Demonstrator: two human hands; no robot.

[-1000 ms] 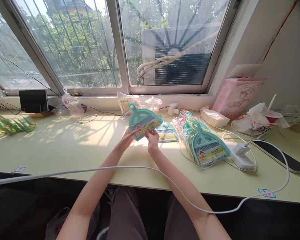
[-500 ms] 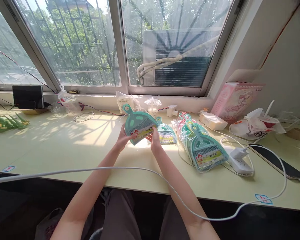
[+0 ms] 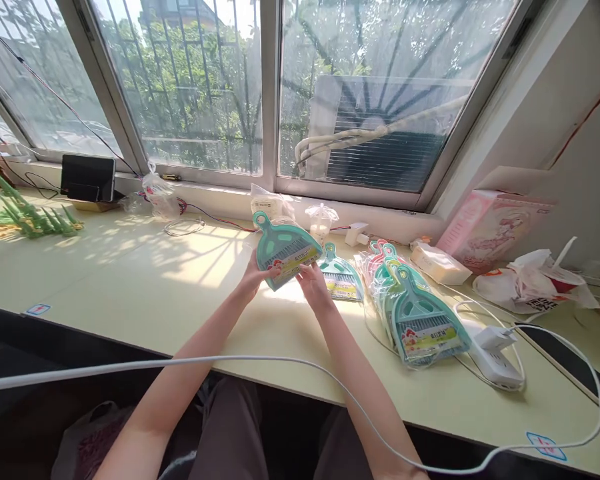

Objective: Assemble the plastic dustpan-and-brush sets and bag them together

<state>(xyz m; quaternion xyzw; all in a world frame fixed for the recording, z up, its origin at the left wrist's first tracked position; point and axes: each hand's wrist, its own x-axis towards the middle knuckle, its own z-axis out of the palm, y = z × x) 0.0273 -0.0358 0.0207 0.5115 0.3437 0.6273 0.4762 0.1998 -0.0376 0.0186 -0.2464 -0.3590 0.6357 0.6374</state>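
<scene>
Left hand (image 3: 253, 277) and right hand (image 3: 311, 281), both clamped on teal dustpan set (image 3: 285, 250); one set (image 3: 339, 279) laid on table (image 3: 130, 287), bagged pile (image 3: 410, 307) untouched.

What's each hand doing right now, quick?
Left hand: closed on the left edge of the teal dustpan set, held above the table.
Right hand: fingers pinching the same set's lower right edge.

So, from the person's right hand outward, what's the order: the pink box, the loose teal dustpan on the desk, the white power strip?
1. Loose teal dustpan, just right of the right hand.
2. White power strip, farther right, near the desk's front.
3. Pink box, far right, by the wall.
</scene>
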